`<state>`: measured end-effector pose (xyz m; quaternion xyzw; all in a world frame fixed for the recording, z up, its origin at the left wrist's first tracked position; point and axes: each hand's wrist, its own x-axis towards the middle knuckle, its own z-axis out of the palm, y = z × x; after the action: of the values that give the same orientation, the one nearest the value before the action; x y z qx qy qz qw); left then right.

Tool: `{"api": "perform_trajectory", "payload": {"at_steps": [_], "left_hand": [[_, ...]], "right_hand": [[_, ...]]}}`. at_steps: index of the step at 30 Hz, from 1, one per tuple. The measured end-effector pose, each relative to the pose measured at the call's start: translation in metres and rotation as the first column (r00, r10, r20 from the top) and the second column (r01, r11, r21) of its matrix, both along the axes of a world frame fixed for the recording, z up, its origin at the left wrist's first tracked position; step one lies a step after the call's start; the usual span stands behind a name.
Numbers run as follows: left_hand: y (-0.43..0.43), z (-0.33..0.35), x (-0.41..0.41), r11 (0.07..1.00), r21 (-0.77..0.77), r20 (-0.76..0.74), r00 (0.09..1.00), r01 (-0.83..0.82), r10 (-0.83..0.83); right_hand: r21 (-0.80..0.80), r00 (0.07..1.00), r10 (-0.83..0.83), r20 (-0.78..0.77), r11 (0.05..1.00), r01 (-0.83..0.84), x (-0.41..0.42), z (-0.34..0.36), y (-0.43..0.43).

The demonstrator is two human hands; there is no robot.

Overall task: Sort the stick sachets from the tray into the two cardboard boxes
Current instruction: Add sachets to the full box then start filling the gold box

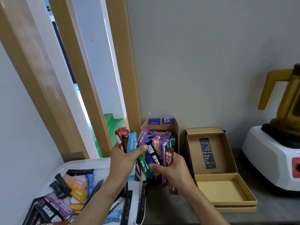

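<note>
Head view, the only one we have. Centre of the frame, both hands are full. The left hand (125,159) clenches a splayed fan of stick sachets (131,142), red, blue, purple and green, with the thumb pressed across them. Just right of it, the right hand (172,169) grasps a smaller cluster, the brown sachet (169,155) sticking up and a purple and a black one alongside. Both bundles hover at the near edge of the tall cardboard box (176,132), which is crammed with upright sachets.

Right of centre sits the flat cardboard box (219,187), open. Its near half is bare, and two black labelled pieces (207,153) lie in the far half, sachets by the look of them.

Lower left, the white tray (73,163) holds plenty of loose sachets (65,197), black, purple, orange and blue, so I'd say the sorting is well short of done.

Here is the worry: that left-hand fan is loose and splayed, and a shift of the thumb could drop sticks onto the grey counter (178,208) or back into the tray. The tall box looks packed, and forcing more in could tip it or pop others out. With colours mixed in each fist, one could land in the wrong box. The blender (276,156) at the far right is well apart.
</note>
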<state>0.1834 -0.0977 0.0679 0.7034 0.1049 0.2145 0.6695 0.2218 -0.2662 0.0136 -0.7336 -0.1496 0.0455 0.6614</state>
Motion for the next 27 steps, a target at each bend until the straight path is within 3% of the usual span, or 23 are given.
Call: {"api": "perform_trajectory", "payload": {"at_steps": [10, 15, 22, 27], "left_hand": [[0.008, 0.017, 0.013, 0.997, -0.045, 0.026, 0.998, -0.059, 0.06], [0.005, 0.023, 0.01, 1.0, 0.001, 0.027, 1.0, -0.014, 0.014], [-0.009, 0.03, 0.002, 0.993, -0.086, 0.02, 0.996, 0.084, -0.082], [-0.006, 0.026, 0.005, 0.997, -0.026, 0.038, 0.997, 0.074, -0.073]], "right_hand": [[0.039, 1.0, -0.015, -0.027, 0.999, 0.016, 0.0, -0.003, -0.011], [-0.03, 0.989, -0.132, 0.067, 0.99, 0.135, 0.005, -0.007, -0.005], [-0.077, 0.954, -0.218, 0.207, 0.968, 0.238, 0.0, -0.014, -0.002], [-0.032, 0.974, -0.187, 0.127, 0.981, 0.192, -0.003, -0.015, -0.005]]}}
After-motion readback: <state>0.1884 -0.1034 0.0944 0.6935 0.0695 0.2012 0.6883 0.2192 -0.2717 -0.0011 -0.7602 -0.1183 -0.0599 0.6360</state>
